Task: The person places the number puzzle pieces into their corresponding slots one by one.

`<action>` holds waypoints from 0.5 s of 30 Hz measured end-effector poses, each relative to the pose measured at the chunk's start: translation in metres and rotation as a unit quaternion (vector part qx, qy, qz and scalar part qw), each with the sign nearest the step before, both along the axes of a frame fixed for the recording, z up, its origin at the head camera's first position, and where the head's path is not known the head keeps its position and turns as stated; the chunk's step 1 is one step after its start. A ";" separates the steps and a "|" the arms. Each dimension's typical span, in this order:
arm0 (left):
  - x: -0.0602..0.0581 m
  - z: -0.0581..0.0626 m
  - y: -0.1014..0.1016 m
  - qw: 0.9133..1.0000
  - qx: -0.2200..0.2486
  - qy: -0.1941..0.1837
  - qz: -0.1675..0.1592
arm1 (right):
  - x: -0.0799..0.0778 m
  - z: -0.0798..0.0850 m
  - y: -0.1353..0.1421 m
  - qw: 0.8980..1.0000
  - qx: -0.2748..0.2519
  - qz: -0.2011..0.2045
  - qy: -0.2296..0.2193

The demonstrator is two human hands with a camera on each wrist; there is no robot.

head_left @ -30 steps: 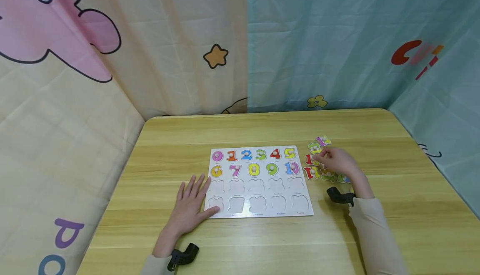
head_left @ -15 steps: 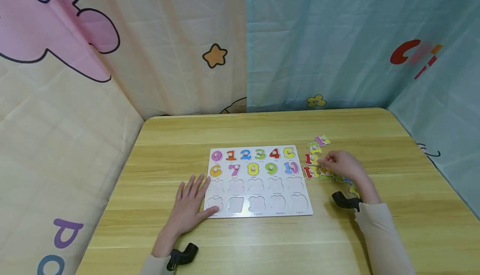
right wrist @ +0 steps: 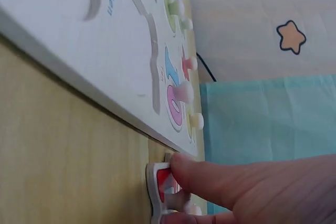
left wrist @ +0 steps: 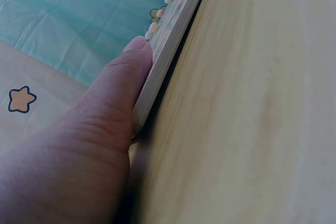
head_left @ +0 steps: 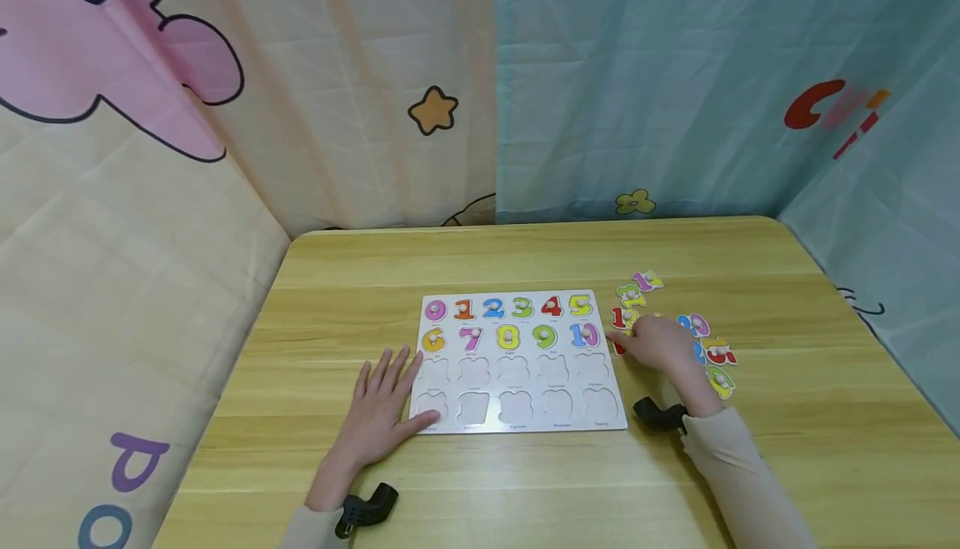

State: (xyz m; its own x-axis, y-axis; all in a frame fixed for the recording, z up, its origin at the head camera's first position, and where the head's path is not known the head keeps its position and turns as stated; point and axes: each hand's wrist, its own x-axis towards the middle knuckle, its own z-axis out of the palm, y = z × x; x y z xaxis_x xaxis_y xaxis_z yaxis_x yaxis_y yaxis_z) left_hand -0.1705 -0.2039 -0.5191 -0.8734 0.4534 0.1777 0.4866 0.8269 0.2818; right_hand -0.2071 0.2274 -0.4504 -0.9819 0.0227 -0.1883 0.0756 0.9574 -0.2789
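Observation:
A white number puzzle board point(head_left: 517, 428) lies on the table, with 0 to 10 in its two upper rows and bare recesses in the two lower rows. My left hand point(head_left: 382, 403) rests spread on the board's left edge, and its thumb point(left wrist: 121, 72) lies along the near corner in the left wrist view. Beyond the board's right edge, my right hand point(head_left: 660, 345) pinches a red number puzzle piece point(right wrist: 163, 182), its thumb and a finger either side of the pale knob point(right wrist: 178, 200). From above, the hand covers most of that piece.
More number pieces lie around the right hand: a pink and yellow one point(head_left: 648, 281), a green and yellow one point(head_left: 631, 296), a red one point(head_left: 624, 318), and several to its right, including a red one point(head_left: 721, 352) and a yellow-green one point(head_left: 722, 382). Curtains point(head_left: 637, 91) hang behind the table.
My right hand has moved left and slightly nearer, from among the pieces to the one beside the board, uncovering pieces on the right. The left hand and board stay put.

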 end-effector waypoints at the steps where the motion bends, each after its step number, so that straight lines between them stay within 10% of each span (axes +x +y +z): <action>1: 0.000 0.000 0.000 1.000 0.002 0.003 -0.001 | 0.000 0.000 -0.001 1.000 0.006 -0.001 0.001; 15: 0.000 0.000 0.000 1.000 -0.001 -0.006 0.004 | 0.002 0.005 -0.005 0.998 0.010 0.030 0.049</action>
State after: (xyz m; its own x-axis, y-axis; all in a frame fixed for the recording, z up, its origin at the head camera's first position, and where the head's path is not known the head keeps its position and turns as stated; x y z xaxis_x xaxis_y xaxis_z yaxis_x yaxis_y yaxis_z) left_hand -0.1700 -0.2040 -0.5192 -0.8788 0.4472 0.1665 0.4771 0.8312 0.2855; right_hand -0.2054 0.2221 -0.4450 -0.9952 -0.0338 -0.0916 -0.0085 0.9647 -0.2632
